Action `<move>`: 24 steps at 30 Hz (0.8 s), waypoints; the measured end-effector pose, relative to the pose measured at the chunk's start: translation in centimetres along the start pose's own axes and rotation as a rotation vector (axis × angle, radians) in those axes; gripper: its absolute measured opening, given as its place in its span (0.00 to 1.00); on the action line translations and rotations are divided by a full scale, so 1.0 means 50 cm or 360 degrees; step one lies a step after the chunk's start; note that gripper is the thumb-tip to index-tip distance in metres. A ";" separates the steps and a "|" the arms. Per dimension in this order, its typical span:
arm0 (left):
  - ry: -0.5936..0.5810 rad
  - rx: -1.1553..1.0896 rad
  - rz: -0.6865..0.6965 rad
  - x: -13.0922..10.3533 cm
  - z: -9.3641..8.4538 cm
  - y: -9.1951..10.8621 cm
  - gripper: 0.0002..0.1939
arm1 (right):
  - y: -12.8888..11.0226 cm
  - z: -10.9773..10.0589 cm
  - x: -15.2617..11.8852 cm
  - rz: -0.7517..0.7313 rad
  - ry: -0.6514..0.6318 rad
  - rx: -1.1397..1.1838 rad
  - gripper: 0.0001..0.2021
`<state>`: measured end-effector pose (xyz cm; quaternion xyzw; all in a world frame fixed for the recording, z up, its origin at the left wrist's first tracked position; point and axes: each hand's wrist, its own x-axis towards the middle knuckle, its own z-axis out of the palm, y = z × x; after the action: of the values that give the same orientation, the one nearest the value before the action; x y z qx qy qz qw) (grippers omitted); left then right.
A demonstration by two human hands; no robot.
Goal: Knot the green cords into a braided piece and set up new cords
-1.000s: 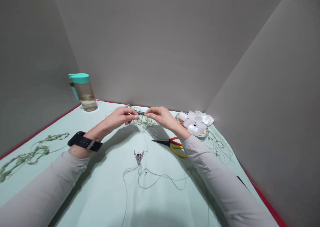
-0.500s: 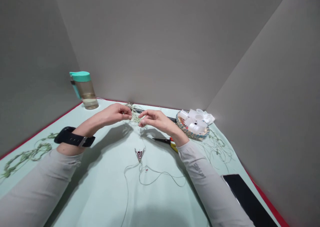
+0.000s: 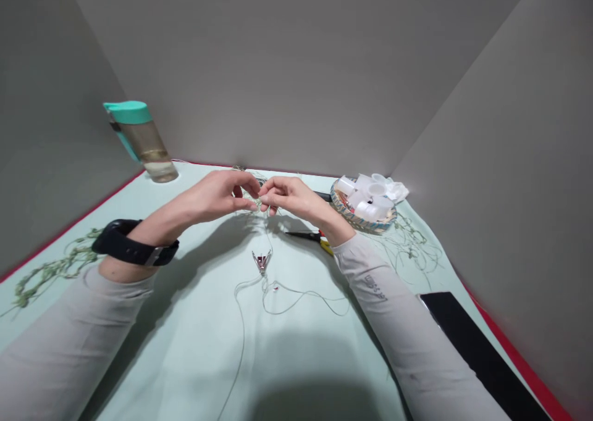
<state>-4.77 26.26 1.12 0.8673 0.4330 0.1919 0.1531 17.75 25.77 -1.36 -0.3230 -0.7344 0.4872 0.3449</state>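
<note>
My left hand [image 3: 225, 194] is raised over the far middle of the table. Its thumb and index finger curve apart, with their tips close to my right fingertips. My right hand [image 3: 294, 197] has its thumb and fingers pinched on a thin pale cord [image 3: 267, 229], whose held end is too small to make out. This cord runs down to a small metal clip [image 3: 262, 262] on the table. Loose cord tails [image 3: 241, 337] trail from the clip toward the near edge. Behind my fingers lies a tangle of pale green threads [image 3: 254, 208], partly hidden.
Scissors [image 3: 306, 236] with yellow and red handles lie under my right wrist. A woven basket [image 3: 365, 222] holds white spools. Green knotted cords [image 3: 55, 273] lie left, loose threads [image 3: 412, 242] right. A water bottle [image 3: 146, 143] stands back left; a black phone-like slab [image 3: 472, 341] lies right.
My hands have come together, my left hand moving right and its thumb and index finger spreading. My right fingers have closed into a pinch. The whole view has shifted slightly.
</note>
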 end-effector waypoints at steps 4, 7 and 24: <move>0.0016 -0.0080 0.0063 0.005 0.025 0.012 0.13 | -0.004 0.003 0.008 -0.0059 0.0064 0.0010 0.02; 0.0034 -0.0084 0.0075 0.003 0.027 0.004 0.16 | -0.005 0.001 0.010 -0.0087 0.0084 -0.0007 0.02; 0.0460 0.0275 0.0054 -0.004 -0.016 -0.029 0.11 | 0.021 -0.025 0.006 -0.0140 0.0230 -0.0513 0.11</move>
<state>-6.23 27.02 1.17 0.8478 0.4507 0.2792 0.0109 18.72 26.97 -1.94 -0.3758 -0.7897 0.3231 0.3616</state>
